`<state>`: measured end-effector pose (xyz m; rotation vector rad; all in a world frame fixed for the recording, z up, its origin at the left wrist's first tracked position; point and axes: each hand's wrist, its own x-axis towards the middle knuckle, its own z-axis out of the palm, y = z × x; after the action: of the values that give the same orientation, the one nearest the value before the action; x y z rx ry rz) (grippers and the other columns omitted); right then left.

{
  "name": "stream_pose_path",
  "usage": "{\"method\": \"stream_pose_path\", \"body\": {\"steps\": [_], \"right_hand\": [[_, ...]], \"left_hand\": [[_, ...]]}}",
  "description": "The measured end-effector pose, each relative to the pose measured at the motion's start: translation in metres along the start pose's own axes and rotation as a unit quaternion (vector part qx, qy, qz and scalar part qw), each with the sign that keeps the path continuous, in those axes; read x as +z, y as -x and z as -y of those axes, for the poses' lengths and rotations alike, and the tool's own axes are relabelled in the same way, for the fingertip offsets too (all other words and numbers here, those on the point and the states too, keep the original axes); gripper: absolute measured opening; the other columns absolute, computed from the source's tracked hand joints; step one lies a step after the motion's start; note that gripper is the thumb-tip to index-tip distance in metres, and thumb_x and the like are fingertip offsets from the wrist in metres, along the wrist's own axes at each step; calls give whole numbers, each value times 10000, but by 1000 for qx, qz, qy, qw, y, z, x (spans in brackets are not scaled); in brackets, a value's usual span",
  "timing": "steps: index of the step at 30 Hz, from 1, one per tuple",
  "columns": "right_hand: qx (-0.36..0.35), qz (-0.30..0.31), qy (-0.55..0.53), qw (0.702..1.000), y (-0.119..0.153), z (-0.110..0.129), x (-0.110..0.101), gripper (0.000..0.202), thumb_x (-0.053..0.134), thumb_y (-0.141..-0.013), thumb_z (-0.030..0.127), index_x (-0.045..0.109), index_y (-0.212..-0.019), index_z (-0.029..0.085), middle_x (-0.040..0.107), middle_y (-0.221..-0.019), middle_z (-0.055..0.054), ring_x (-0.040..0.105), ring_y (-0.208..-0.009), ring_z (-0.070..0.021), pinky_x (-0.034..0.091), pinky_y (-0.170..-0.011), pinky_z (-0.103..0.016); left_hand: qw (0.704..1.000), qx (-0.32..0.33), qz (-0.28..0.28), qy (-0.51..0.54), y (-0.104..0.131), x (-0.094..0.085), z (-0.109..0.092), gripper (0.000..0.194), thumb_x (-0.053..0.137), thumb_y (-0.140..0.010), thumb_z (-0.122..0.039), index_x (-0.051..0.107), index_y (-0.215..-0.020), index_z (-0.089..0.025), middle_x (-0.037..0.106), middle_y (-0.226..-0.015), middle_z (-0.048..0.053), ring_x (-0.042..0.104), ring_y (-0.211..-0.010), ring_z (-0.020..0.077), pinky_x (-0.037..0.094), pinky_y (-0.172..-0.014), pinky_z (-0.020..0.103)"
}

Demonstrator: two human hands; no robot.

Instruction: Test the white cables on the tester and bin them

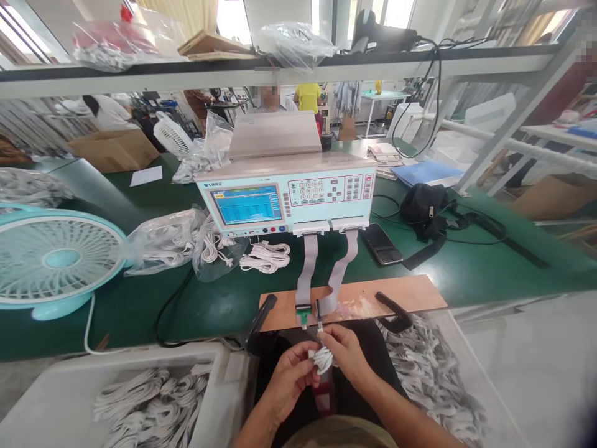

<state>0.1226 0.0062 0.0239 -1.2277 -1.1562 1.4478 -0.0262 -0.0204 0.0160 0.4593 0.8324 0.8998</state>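
A coiled white cable (323, 359) is between my hands, just below the front edge of a wooden board (359, 302). My left hand (295, 376) is closed around one side of the coil. With thumb and fingers pinched, my right hand (346, 351) holds the cable's connector end at a small plug on the right ribbon cable (342, 267). Beside it, a green circuit board (304, 317) hangs from the left ribbon cable (306, 267). Both ribbons run up to a tester (284, 193) with a lit blue screen.
A light-blue fan (60, 258) and bagged cables (165, 242) stand at left. White cables (265, 257) and a phone (382, 244) lie before the tester. Black clamps (261, 320) (394, 311) grip the board. Bins of cables (219, 373) flank my lap. People are behind the bench.
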Motion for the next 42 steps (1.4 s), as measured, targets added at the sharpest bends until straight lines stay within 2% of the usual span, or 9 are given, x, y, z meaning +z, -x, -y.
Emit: {"method": "stream_pose_path", "body": {"steps": [6, 10, 16, 21, 23, 28, 31, 37, 42], "right_hand": [[6, -3, -13, 1000, 1, 0, 3, 307, 600, -762, 420, 576, -636, 141, 480, -563, 22, 404, -530, -108, 345, -527, -229], [3, -15, -10, 1000, 1, -1, 4, 308, 611, -759, 429, 587, -648, 143, 499, -584, 13, 422, -556, -114, 357, -546, -230], [14, -23, -36, 999, 2, 3, 5, 319, 646, -739, 445, 582, -644, 148, 507, -571, 17, 418, -530, -106, 350, -516, -222], [84, -23, -140, 986, 2, 6, 10, 314, 716, -675, 433, 591, -638, 148, 528, -527, 24, 426, -471, -96, 344, -477, -214], [102, -29, -185, 977, 0, 6, 12, 299, 735, -659, 418, 611, -652, 146, 562, -543, 13, 447, -471, -99, 359, -483, -216], [95, -32, -208, 973, -2, 8, 12, 271, 763, -644, 383, 664, -672, 132, 626, -608, -21, 507, -534, -112, 405, -559, -222], [97, -19, -206, 974, 0, 11, 10, 256, 763, -648, 382, 685, -688, 141, 631, -608, -18, 514, -540, -114, 409, -568, -222], [91, -6, -200, 975, 1, 9, 9, 257, 745, -672, 407, 711, -736, 160, 650, -647, -18, 544, -591, -133, 420, -614, -234], [103, -1, -186, 977, -3, 9, 9, 289, 738, -669, 433, 703, -738, 154, 655, -640, -23, 548, -575, -144, 411, -593, -249]], "left_hand": [[994, 42, -87, -58, -4, 3, 5, 330, 749, -630, -358, 637, -826, -117, 593, -511, -18, 498, -384, 83, 411, -389, 193], [986, 64, -105, -111, -9, 0, 8, 337, 695, -674, -416, 626, -804, -113, 556, -461, -33, 464, -350, 80, 375, -353, 186], [966, 94, -97, -221, -14, -6, 12, 312, 573, -770, -451, 583, -779, -140, 505, -494, -50, 466, -369, 93, 366, -373, 201], [918, 154, -25, -365, -13, -7, -3, 319, 462, -855, -412, 549, -683, -157, 491, -582, -30, 452, -497, 96, 368, -487, 203], [900, 189, -27, -392, -13, -6, -8, 325, 460, -859, -387, 535, -641, -158, 490, -642, -17, 458, -578, 109, 375, -550, 210], [886, 237, -113, -381, -18, -2, -10, 328, 460, -853, -372, 505, -603, -164, 452, -610, -29, 411, -601, 117, 340, -576, 213], [890, 239, -135, -363, -18, 1, -7, 326, 485, -836, -366, 511, -583, -162, 446, -582, -36, 403, -577, 112, 326, -556, 210], [914, 229, -187, -279, -18, 6, 2, 303, 517, -812, -393, 592, -645, -152, 537, -601, -17, 474, -604, 131, 375, -588, 217], [902, 237, -211, -293, -27, 9, 8, 363, 493, -825, -423, 566, -604, -144, 530, -562, -15, 474, -562, 122, 380, -567, 224]]}}
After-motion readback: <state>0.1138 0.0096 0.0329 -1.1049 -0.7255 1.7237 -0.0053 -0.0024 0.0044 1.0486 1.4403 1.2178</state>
